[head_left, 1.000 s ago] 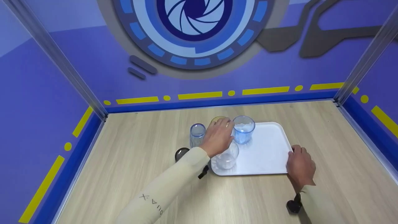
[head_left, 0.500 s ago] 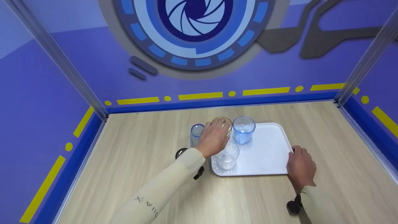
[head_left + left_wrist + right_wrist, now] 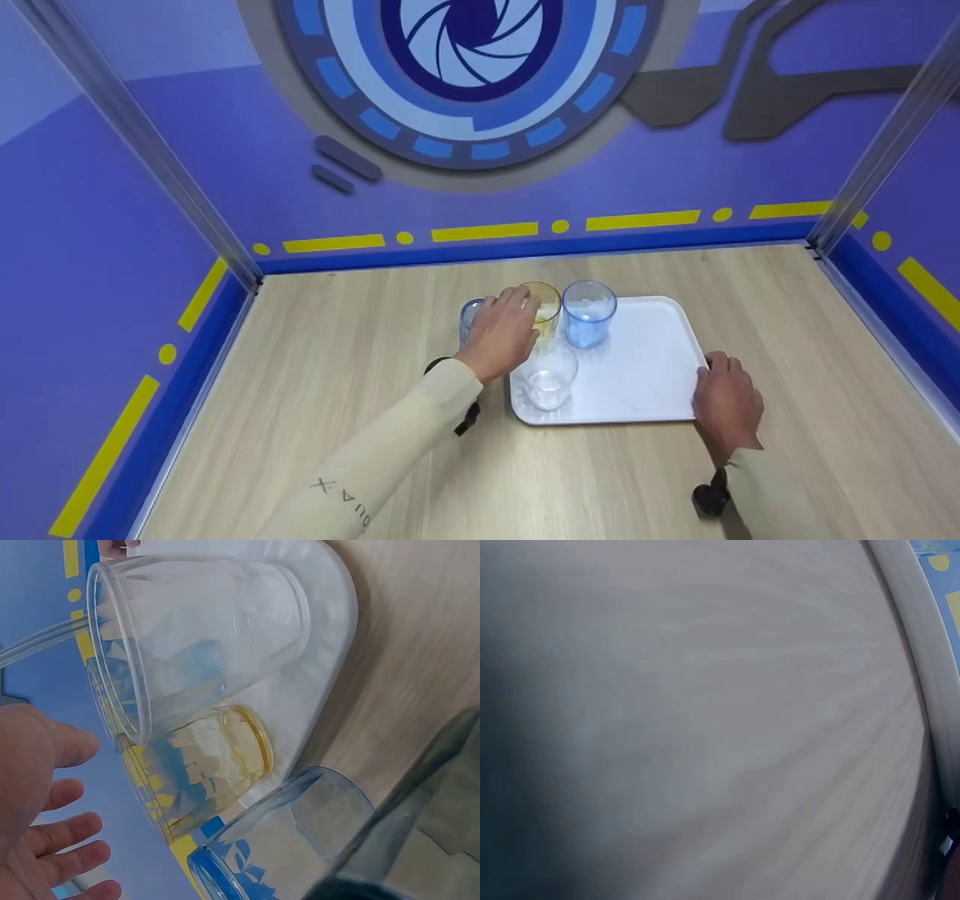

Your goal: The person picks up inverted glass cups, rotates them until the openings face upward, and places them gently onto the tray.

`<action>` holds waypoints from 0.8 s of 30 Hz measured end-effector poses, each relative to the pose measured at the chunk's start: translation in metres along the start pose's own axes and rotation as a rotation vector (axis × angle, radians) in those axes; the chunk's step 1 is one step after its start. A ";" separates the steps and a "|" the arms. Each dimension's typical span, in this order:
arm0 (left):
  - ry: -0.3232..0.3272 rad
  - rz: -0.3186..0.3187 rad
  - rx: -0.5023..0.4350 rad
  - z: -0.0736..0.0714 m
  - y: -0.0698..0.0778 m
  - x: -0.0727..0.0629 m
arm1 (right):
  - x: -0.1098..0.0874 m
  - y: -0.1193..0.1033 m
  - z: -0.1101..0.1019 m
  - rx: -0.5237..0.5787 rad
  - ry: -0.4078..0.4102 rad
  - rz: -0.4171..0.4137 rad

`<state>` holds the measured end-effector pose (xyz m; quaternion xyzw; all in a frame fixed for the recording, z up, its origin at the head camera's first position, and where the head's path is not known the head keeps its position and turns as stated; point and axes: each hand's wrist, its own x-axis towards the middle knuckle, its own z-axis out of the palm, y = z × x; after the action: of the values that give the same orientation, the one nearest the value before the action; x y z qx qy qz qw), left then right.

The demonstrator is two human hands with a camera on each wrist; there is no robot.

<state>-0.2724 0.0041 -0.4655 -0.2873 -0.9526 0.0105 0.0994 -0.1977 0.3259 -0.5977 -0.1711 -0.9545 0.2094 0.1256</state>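
My left hand (image 3: 499, 336), fingers extended and holding nothing, is between the yellow glass (image 3: 551, 319) and a tall blue glass (image 3: 466, 321), overlapping the blue one. In the left wrist view, its fingers (image 3: 71, 829) are spread near the rims of the clear glass (image 3: 202, 637) and the yellow glass. The clear glass, the yellow glass and a light blue glass (image 3: 590, 319) stand upright on the left part of the white tray (image 3: 652, 367). My right hand (image 3: 727, 397) grips the tray's right edge with curled fingers.
Just left of the tray stands the tall blue glass. A dark glass (image 3: 436, 364) lies mostly hidden behind the left sleeve (image 3: 420, 420). The wooden table (image 3: 337, 337) is enclosed by blue-purple panels (image 3: 337, 217) at the back and sides.
My left hand has moved left off the yellow glass, uncovering it and now covering more of the tall blue glass. The right hand and the tray have stayed in place.
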 end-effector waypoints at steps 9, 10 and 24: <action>-0.033 -0.016 0.012 0.000 -0.008 -0.003 | 0.001 0.000 -0.001 0.004 -0.004 -0.002; -0.033 -0.019 0.012 0.000 -0.009 -0.004 | 0.001 0.000 0.000 0.005 -0.005 -0.002; 0.044 -0.040 -0.019 0.002 -0.029 -0.013 | -0.001 0.001 -0.001 0.018 0.005 -0.012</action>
<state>-0.2783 -0.0273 -0.4681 -0.2694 -0.9558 -0.0068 0.1177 -0.1965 0.3272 -0.5973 -0.1648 -0.9532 0.2170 0.1308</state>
